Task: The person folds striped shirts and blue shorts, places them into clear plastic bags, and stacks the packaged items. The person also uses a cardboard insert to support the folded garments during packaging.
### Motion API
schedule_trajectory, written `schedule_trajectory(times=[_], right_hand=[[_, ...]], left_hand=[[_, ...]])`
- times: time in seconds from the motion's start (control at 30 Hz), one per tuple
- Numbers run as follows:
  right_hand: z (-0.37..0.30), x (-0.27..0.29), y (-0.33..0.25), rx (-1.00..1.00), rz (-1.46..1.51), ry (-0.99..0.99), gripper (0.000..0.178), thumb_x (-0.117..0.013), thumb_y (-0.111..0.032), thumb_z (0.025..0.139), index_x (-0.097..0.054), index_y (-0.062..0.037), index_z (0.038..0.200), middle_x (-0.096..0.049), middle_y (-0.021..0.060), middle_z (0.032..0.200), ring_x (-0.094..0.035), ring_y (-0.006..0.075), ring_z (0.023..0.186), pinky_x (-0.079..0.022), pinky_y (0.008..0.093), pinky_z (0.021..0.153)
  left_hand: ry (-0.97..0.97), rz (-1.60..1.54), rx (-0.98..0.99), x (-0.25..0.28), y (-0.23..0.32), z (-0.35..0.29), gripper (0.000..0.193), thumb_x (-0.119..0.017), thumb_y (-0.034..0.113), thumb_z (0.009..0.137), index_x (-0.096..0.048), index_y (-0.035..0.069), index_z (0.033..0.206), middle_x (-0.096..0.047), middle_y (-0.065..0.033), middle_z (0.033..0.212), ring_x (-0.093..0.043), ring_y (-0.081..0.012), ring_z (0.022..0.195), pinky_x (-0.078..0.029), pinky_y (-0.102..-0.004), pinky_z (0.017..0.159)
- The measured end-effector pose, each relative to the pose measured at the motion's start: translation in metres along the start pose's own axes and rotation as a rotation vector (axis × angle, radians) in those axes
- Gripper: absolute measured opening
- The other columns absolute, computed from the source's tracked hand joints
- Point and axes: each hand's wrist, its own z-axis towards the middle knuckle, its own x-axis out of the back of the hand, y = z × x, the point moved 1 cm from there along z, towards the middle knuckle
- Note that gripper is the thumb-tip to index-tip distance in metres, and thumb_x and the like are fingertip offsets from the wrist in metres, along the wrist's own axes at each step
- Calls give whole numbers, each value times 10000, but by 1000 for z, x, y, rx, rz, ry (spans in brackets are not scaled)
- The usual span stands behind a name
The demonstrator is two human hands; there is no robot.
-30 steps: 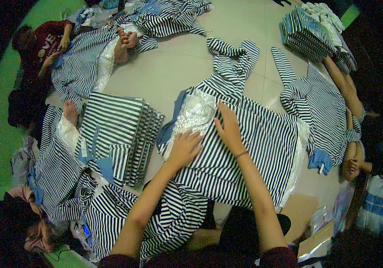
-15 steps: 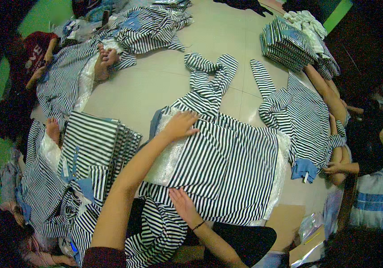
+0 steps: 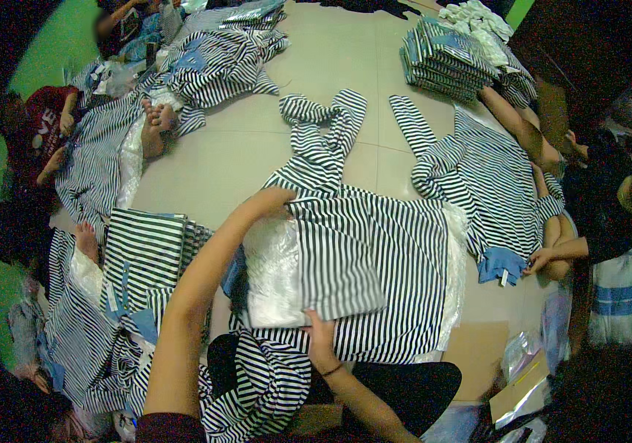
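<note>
- The striped shirt (image 3: 412, 273) lies on the floor (image 3: 242, 166) right in front of the person, with its black and white sleeves (image 3: 319, 140) pointing away
- A part of it is folded over, and a shiny white piece (image 3: 271, 255) shows on the left side of that part
- The bottom right bit of the folded part looks blurry
- The left hand (image 3: 277, 198) is at the far edge of the folded part, with its fingers bent down behind the cloth, so I cannot tell how tight they hold
- The right hand (image 3: 322, 336) pinches the near edge of the folded part, with its thumb on top
- A dark band (image 3: 333, 369) goes around the right wrist
- A white strip (image 3: 454, 273) runs down the right end of the shirt
- On the left stands a pile of folded striped shirts (image 3: 142, 251)
- A messy heap of striped cloth (image 3: 271, 391) is close to the person, just below the shirt
- On the right lies another striped shirt with a blue part (image 3: 502, 266), and a co-worker's hand (image 3: 541, 258) is next to the blue
- Far off on the right is one more pile (image 3: 445, 63), beside some bunched white cloth (image 3: 478, 22)
</note>
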Motion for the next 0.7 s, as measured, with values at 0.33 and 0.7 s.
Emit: schedule_trajectory(times=[0.33, 0.7], right_hand=[[-24, 70, -14, 43, 419, -106, 439, -447, -114, 803, -293, -17, 1202, -427, 134, 1137, -429, 237, 1043, -364, 343, 874], [-15, 125, -17, -36, 573, -297, 547, -321, -497, 815, -351, -71, 1157, -466, 42, 1103, -454, 157, 1002, -373, 301, 843]], left_hand=[[456, -101, 235, -55, 151, -118, 213, -533, 74, 676, -414, 29, 847, -548, -174, 693, -539, -348, 664, -416, -419, 555], [456, -14, 162, -161, 286, -115, 203, -496, 81, 692, -458, 3, 876, -513, -129, 810, -526, -272, 781, -469, -321, 594]])
